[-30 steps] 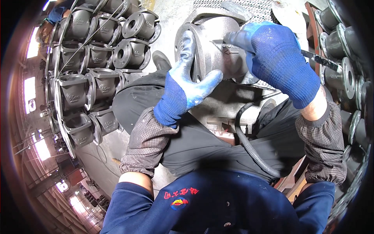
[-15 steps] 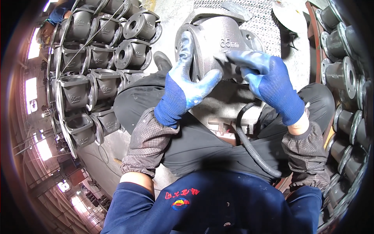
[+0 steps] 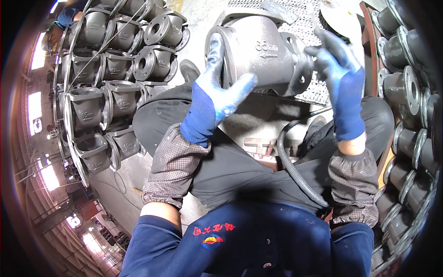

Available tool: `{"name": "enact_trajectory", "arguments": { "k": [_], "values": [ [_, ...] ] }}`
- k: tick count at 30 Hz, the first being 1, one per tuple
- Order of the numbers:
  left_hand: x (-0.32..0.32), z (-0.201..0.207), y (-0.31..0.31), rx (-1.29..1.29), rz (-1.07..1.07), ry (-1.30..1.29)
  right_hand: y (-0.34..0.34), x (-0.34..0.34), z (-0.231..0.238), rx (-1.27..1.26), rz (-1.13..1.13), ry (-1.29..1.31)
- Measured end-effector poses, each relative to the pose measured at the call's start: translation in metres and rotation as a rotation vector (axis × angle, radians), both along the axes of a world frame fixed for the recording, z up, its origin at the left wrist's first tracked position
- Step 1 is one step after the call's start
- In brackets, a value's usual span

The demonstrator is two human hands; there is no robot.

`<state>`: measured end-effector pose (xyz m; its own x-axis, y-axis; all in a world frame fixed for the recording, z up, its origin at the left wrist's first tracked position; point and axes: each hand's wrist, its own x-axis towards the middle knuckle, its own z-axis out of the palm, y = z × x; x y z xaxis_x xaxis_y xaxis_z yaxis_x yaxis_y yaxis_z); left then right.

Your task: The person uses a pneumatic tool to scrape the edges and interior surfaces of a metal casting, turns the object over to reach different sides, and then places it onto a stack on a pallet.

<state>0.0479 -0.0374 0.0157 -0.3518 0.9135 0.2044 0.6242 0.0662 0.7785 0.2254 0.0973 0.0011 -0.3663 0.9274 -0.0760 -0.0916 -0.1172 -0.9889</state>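
Observation:
A grey cast-metal valve body (image 3: 265, 53) lies on its side in front of me, with raised lettering and an arrow on its barrel and a flange at each end. My left hand (image 3: 220, 92), in a blue coated glove, grips its left flange, the fingers along the flange and the thumb against the barrel. Beside the right flange (image 3: 302, 67) is my gloved right hand (image 3: 340, 69), raised with its fingers apart and partly blurred. I see nothing held in it; whether its fingertips touch the flange I cannot tell.
Stacked valve bodies (image 3: 87, 108) stand at the left, and more fill a rack (image 3: 400, 87) at the right. A ridged black hose (image 3: 295, 168) runs between my legs. Under the valve body's far side lies a textured metal mat (image 3: 314, 18). Another person's arm (image 3: 67, 18) shows at far left.
My right hand has moved right, from the front of the barrel to beside the right flange, uncovering the arrow. My left hand keeps its hold, and the valve body has shifted slightly.

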Motion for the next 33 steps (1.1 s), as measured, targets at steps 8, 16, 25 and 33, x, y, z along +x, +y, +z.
{"name": "enact_trajectory", "arguments": {
  "k": [8,16,25,33],
  "values": [
    [-0.019,-0.008,0.017,-0.08,0.176,-0.283,0.031,0.003,-0.086,-0.187,-0.104,-0.058],
    [-0.053,-0.036,0.005,0.107,0.015,-0.097,0.013,-0.024,-0.102,-0.222,-0.043,-0.095],
    [-0.068,-0.041,0.011,0.169,0.003,0.425,0.024,-0.041,-0.117,-0.13,0.004,0.02],
    [-0.067,-0.045,0.013,0.212,0.092,0.4,0.029,-0.054,-0.103,-0.159,-0.04,0.024]
  ]
}}
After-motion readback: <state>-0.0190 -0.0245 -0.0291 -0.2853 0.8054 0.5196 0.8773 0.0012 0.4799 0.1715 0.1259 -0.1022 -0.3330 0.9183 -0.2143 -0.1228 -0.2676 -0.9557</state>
